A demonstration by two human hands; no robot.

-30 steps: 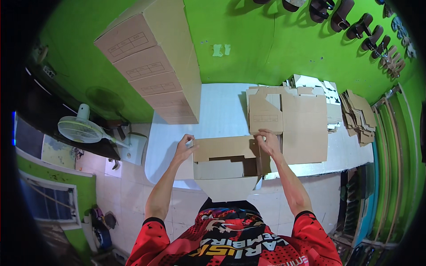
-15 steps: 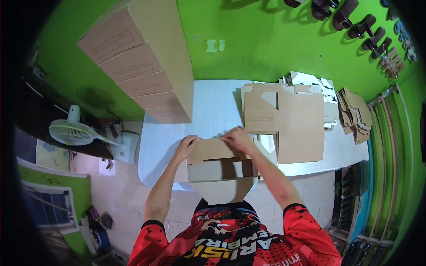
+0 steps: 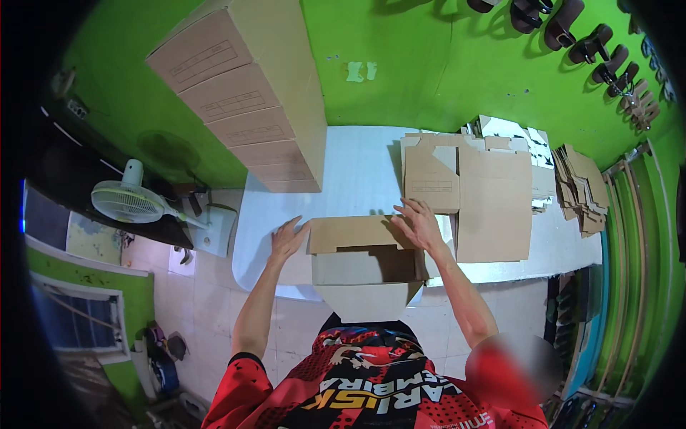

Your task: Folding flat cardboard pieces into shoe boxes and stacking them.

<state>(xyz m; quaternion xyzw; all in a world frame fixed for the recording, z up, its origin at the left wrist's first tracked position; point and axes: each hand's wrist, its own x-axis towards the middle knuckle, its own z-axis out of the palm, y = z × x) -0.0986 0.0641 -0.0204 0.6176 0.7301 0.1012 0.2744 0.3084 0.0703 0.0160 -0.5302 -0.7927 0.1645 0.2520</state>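
Observation:
A brown cardboard box (image 3: 366,268), open at the top, stands at the near edge of the white table, close to my body. Its far flap (image 3: 350,233) is folded partly over the opening, and its near flap (image 3: 368,300) hangs out toward me. Beside the box's far left corner is my left hand (image 3: 289,239), fingers stretched out and nothing in them. My right hand (image 3: 420,225) is spread at the far right corner, its fingertips over or touching the flap's end; exact contact is hard to tell.
A tall stack of assembled boxes (image 3: 275,107) rises at the table's back left. Flattened cardboard blanks (image 3: 494,207) lie on the right, with more folded pieces (image 3: 580,186) beyond. A fan (image 3: 127,200) stands at left; sandals (image 3: 564,25) hang on the green wall.
Both hands have loosened from the far flap and moved apart, the left one leftward and the right one rightward. The fingers are now more spread. The whole view has shifted slightly.

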